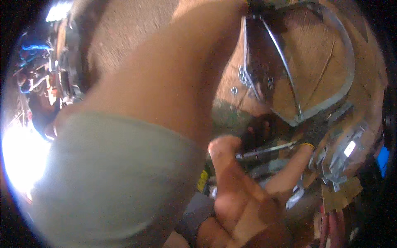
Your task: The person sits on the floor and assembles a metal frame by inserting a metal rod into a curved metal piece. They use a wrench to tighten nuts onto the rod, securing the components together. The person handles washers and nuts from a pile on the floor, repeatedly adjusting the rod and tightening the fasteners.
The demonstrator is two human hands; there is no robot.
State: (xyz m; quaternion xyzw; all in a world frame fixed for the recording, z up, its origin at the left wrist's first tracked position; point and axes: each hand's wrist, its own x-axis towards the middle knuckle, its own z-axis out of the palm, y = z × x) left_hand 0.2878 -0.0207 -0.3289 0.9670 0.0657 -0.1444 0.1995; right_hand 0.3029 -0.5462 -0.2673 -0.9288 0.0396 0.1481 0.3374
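My left arm, in a pale grey-green sleeve, reaches across to the top edge. There my left hand [264, 5], in a dark glove and partly cut off, is closed at the end of a curved grey metal frame [351, 62]. A thin rod [283, 58] spans that frame. Below its lower corner, my right hand [316, 130], in a dark glove with a yellow cuff edge, looks closed around a metal bar [264, 152]; its fingers are blurred. Several small metal nuts [235, 90] lie on the ground left of the frame.
Loose metal brackets [337, 163] lie at the right, above a tan block [341, 194]. My bare lower leg [225, 169] and a dark shape near it take up the lower middle. Bright, cluttered objects [39, 82] stand at the far left. The brown ground [124, 33] looks rough.
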